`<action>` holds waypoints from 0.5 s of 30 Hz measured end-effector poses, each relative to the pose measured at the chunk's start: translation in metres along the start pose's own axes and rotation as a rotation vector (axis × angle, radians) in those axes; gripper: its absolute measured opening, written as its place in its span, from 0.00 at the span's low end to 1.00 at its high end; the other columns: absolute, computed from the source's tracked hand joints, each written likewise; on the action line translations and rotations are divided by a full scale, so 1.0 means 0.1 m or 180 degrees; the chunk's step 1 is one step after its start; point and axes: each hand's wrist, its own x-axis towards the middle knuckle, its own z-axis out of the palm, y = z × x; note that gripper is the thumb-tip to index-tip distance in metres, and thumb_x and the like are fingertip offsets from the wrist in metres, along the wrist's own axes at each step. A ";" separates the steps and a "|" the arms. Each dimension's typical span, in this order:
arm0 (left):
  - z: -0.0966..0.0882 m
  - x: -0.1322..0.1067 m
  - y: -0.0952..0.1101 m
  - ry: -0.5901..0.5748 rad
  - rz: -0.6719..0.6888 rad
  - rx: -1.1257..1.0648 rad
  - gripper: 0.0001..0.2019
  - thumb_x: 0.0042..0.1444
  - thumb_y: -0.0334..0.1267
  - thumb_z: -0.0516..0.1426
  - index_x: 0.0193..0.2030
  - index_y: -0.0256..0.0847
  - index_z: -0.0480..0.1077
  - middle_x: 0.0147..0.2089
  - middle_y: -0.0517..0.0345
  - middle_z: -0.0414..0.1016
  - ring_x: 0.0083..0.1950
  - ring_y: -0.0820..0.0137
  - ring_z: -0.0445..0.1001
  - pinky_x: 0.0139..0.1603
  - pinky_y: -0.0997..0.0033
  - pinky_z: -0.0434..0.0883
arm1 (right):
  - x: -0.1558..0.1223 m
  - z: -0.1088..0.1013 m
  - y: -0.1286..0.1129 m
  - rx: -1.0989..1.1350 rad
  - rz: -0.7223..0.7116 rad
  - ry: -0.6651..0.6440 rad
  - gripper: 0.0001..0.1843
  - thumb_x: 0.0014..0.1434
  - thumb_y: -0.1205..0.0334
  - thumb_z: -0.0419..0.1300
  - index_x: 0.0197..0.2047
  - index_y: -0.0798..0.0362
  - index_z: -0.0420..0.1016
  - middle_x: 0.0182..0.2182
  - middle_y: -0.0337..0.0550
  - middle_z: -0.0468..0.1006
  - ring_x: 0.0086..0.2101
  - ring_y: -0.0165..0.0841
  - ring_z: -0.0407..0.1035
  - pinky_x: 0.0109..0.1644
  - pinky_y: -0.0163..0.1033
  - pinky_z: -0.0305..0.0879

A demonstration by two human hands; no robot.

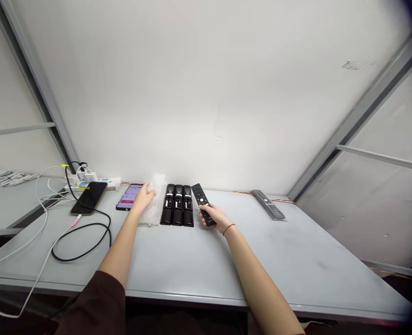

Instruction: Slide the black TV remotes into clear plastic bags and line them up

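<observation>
Right hand [212, 217] closed around the near end of a black remote control [199, 197], grip firmly on it. Remote's long axis points away from the wrist toward the wall, leaning slightly left, its far tip just beside a row of three black remotes [177, 205]. Those three lie parallel, side by side, on the tabletop [289, 265], between the two hands and closer to the right hand's remote than to anything else.

Left hand [143, 197] curled over a clear plastic bag [153, 207], grip closed on its crumpled upper part. Bag sits between that hand and the row, its top end rising toward the wall. Phone with a lit pink screen [128, 196] just left of the left hand.

Farther left, a black phone [88, 197] with a black cable [83, 224], by a power strip [94, 182]. Grey remote [268, 204] well off to the right, lying at an angle
</observation>
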 end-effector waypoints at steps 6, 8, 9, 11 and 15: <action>0.09 -0.05 -0.02 0.0127 0.0255 -0.0263 0.21 0.43 0.31 0.60 0.48 0.43 0.72 0.30 0.55 0.73 0.46 0.56 0.72 0.55 0.59 0.61 | -0.03 0.02 0.00 0.0023 -0.0045 -0.0056 0.07 0.55 0.62 0.58 0.33 0.53 0.62 0.22 0.37 0.70 0.17 0.25 0.64 0.19 0.31 0.64; 0.11 -0.04 -0.04 0.0041 0.0349 -0.0104 0.17 0.44 0.31 0.60 0.44 0.44 0.73 0.30 0.55 0.73 0.46 0.57 0.72 0.56 0.60 0.61 | -0.03 0.02 0.00 0.0039 -0.0047 -0.0083 0.08 0.54 0.62 0.59 0.33 0.53 0.62 0.22 0.38 0.70 0.17 0.25 0.64 0.19 0.31 0.64; 0.12 -0.04 -0.05 -0.0024 0.0426 0.0054 0.16 0.45 0.31 0.59 0.43 0.44 0.74 0.31 0.55 0.73 0.45 0.57 0.72 0.56 0.60 0.61 | -0.03 0.03 0.00 0.0050 -0.0049 -0.0100 0.08 0.54 0.62 0.59 0.33 0.53 0.62 0.22 0.38 0.71 0.17 0.25 0.64 0.19 0.31 0.64; 0.13 -0.03 -0.07 -0.0153 0.0610 0.0477 0.15 0.48 0.33 0.58 0.44 0.44 0.74 0.33 0.53 0.74 0.45 0.58 0.72 0.55 0.60 0.61 | -0.03 0.03 0.00 0.0063 -0.0046 -0.0124 0.08 0.54 0.62 0.59 0.33 0.53 0.62 0.21 0.37 0.70 0.17 0.25 0.63 0.19 0.31 0.64; 0.15 -0.02 -0.13 -0.0272 0.0779 0.0911 0.14 0.50 0.34 0.57 0.45 0.42 0.73 0.37 0.50 0.74 0.46 0.58 0.71 0.55 0.61 0.62 | -0.03 0.04 0.00 0.0031 -0.0036 -0.0111 0.07 0.54 0.63 0.58 0.33 0.53 0.62 0.21 0.37 0.70 0.17 0.25 0.63 0.19 0.31 0.64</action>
